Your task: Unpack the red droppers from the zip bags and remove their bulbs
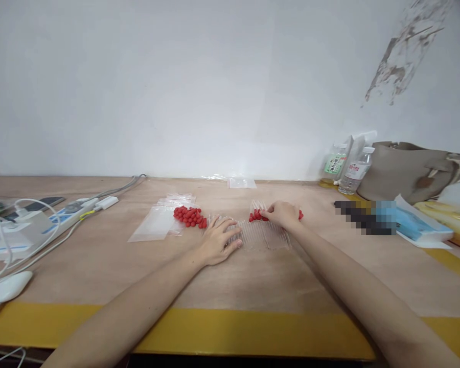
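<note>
Clear thin droppers [253,236] with red bulbs lie side by side in rows on the wooden table. One cluster of red bulbs [189,216] sticks out to the left of my left hand [219,240]. That hand rests palm down over the clear tubes, its fingers spread. At the right end of the row, my right hand [281,213] reaches down with thumb and fingers pinched at a red bulb [257,215]. More red bulbs show just past its knuckles. The curled fingers partly hide what is in the pinch.
Clear zip bags [153,222] lie left of the droppers; another bag [241,182] is by the wall. Power strips [67,212] with cables occupy the left. At right stand a water bottle [355,171], a grey handbag [406,171] and a blue tissue pack [421,222].
</note>
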